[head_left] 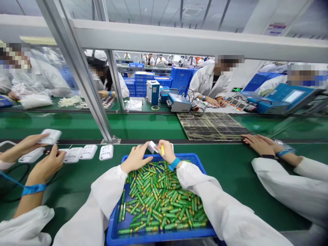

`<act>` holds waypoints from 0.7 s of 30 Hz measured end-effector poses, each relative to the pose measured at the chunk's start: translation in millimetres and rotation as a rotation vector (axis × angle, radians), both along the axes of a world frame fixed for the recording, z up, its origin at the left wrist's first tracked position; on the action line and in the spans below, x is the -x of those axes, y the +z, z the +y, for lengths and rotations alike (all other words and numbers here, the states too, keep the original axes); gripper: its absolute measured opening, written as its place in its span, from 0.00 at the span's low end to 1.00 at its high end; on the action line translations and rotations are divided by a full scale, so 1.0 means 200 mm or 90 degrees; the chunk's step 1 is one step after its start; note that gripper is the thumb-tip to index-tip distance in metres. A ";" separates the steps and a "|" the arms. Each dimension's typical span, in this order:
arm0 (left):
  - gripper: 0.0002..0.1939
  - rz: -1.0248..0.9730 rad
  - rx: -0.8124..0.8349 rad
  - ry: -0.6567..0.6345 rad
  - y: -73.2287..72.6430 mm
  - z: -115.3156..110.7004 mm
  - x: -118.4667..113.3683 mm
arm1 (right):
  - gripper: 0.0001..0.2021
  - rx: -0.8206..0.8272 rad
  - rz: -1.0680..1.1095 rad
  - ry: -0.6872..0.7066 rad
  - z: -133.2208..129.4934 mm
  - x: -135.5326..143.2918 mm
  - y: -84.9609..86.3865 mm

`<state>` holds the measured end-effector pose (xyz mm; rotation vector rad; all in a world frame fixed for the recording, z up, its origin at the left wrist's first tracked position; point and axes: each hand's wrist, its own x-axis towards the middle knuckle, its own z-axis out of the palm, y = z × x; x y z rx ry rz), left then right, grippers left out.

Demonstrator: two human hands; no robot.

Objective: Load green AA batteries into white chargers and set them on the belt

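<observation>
Blue tray (115, 228) on the green bench, full of loose green batteries (159, 201) — labels too small to read. Both hands at the tray's far rim: left hand (135, 158) grips a small white device (152, 147), right hand (167, 151) pinches a yellow-tipped battery (162, 149) against it. Blue wristband (174, 164) on right wrist.

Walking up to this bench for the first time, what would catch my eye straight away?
First, the shallow blue plastic tray in the middle of the green bench, heaped with small green and gold batteries. Above its far rim the left hand and right hand hold a small white device, with something yellow pinched in the right. To the left, a row of white plastic casings lies by a neighbour's hands.
</observation>
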<state>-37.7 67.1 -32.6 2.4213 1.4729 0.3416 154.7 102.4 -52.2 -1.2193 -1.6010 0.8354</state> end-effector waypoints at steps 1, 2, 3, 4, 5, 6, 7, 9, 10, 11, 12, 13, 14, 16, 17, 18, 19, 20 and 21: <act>0.39 -0.022 -0.008 0.014 0.00 0.00 0.00 | 0.17 0.003 0.009 -0.008 0.00 -0.01 0.01; 0.41 -0.040 -0.021 0.030 0.01 -0.01 0.00 | 0.19 0.011 0.032 -0.015 0.00 -0.02 0.02; 0.43 -0.059 -0.041 0.046 0.02 -0.01 0.00 | 0.21 0.029 0.077 -0.018 -0.02 -0.03 0.04; 0.46 -0.079 -0.064 0.058 0.03 -0.02 -0.01 | 0.22 0.061 0.146 -0.012 -0.05 -0.04 0.07; 0.50 -0.102 -0.087 0.061 0.05 -0.04 -0.02 | 0.24 0.106 0.235 0.003 -0.09 -0.05 0.10; 0.54 -0.129 -0.108 0.056 0.07 -0.06 -0.03 | 0.26 0.162 0.335 0.024 -0.13 -0.05 0.14; 0.57 -0.160 -0.125 0.044 0.08 -0.08 -0.04 | 0.27 0.222 0.430 0.048 -0.18 -0.05 0.17; 0.58 -0.234 -0.147 0.016 0.11 -0.13 -0.07 | 0.29 0.319 0.547 0.083 -0.28 -0.06 0.23; 0.58 -0.277 -0.154 0.006 0.12 -0.15 -0.08 | 0.28 0.354 0.578 0.095 -0.32 -0.06 0.25; 0.57 -0.324 -0.157 0.005 0.12 -0.18 -0.10 | 0.28 0.382 0.596 0.104 -0.36 -0.06 0.27; 0.55 -0.372 -0.156 0.010 0.12 -0.20 -0.11 | 0.28 0.404 0.607 0.114 -0.38 -0.06 0.27; 0.53 -0.417 -0.147 0.018 0.12 -0.21 -0.13 | 0.27 0.419 0.611 0.126 -0.39 -0.06 0.27; 0.50 -0.456 -0.131 0.026 0.11 -0.22 -0.13 | 0.27 0.430 0.609 0.139 -0.39 -0.07 0.27; 0.46 -0.499 -0.090 0.040 0.10 -0.22 -0.14 | 0.26 0.439 0.587 0.160 -0.38 -0.08 0.26; 0.44 -0.501 -0.071 0.042 0.09 -0.22 -0.14 | 0.25 0.434 0.568 0.160 -0.36 -0.08 0.25; 0.44 -0.494 -0.056 0.044 0.09 -0.21 -0.13 | 0.23 0.424 0.547 0.150 -0.35 -0.09 0.24; 0.43 -0.481 -0.046 0.047 0.09 -0.20 -0.12 | 0.22 0.411 0.527 0.130 -0.33 -0.10 0.23; 0.42 -0.468 -0.040 0.051 0.09 -0.20 -0.12 | 0.22 0.392 0.511 0.105 -0.32 -0.11 0.23; 0.41 -0.456 -0.038 0.054 0.10 -0.19 -0.11 | 0.22 0.367 0.500 0.078 -0.31 -0.12 0.23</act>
